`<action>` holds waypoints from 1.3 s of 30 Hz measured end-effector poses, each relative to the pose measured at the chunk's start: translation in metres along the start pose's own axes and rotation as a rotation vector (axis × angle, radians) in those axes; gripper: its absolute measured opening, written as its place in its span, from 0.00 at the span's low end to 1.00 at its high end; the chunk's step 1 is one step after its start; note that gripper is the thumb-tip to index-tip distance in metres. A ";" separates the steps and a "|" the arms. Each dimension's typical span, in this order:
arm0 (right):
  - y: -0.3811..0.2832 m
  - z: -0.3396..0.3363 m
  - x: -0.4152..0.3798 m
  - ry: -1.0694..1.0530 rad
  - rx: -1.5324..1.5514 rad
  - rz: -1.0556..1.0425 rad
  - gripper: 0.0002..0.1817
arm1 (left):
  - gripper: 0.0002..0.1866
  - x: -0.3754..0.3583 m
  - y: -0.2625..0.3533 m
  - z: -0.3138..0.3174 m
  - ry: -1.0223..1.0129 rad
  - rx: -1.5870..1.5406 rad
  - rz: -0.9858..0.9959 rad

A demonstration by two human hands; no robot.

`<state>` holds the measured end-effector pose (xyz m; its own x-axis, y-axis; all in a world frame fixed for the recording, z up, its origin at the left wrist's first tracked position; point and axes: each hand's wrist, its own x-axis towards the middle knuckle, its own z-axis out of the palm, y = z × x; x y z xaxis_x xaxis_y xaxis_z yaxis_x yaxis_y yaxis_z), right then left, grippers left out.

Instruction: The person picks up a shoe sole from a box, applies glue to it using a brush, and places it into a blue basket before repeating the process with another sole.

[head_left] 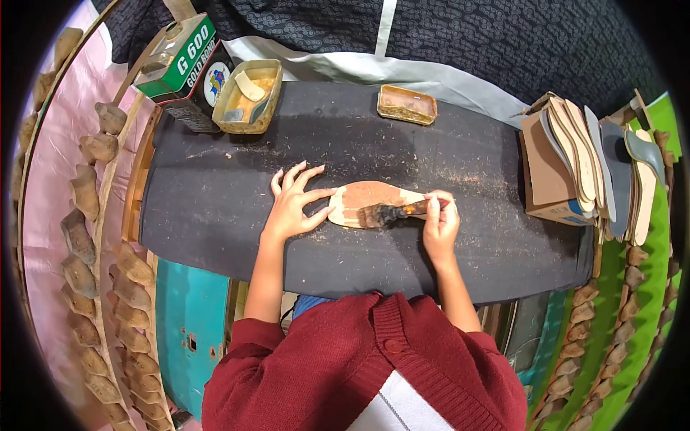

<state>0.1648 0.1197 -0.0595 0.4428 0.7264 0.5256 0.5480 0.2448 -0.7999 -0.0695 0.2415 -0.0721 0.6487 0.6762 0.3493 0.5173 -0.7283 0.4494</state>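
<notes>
A pale shoe insole point(363, 192) lies flat on the black-covered table, with a reddish-brown coat over much of its upper face. My left hand point(293, 205) rests at its left end, fingers spread, thumb and index fingertips right at the edge. In my right hand point(440, 224) is a brush point(392, 214), pinched by its handle near the insole's right end. The brush's dark, matted bristles lie over the lower middle of the insole and hide part of it.
A green G 600 Gold Bond can point(183, 72) stands back left, beside a crusted tub point(224, 115) with scrapers inside. A small glue-stained tray point(407, 105) sits at the back. At right, several insoles point(575, 154) lean on a cardboard box point(543, 161). Shoe lasts point(85, 190) line side racks.
</notes>
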 end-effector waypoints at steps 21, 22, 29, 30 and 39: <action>0.003 0.023 0.000 -0.027 0.175 0.196 0.07 | 0.16 0.000 -0.001 0.002 0.012 0.018 0.019; 0.005 0.019 0.001 0.018 0.096 0.124 0.07 | 0.16 0.000 -0.001 0.002 0.008 0.019 0.018; 0.019 -0.040 0.011 0.129 -0.063 0.191 0.07 | 0.16 0.001 0.000 0.000 -0.001 0.009 0.017; 0.012 -0.044 0.013 0.136 -0.087 0.231 0.07 | 0.16 0.001 0.000 0.000 -0.002 0.011 0.016; -0.008 0.003 0.007 0.048 0.149 0.206 0.06 | 0.17 0.001 0.000 0.000 0.002 0.018 0.019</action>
<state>0.1610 0.1248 -0.0508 0.5695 0.7404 0.3571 0.3335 0.1890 -0.9236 -0.0689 0.2423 -0.0721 0.6574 0.6625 0.3591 0.5150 -0.7429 0.4277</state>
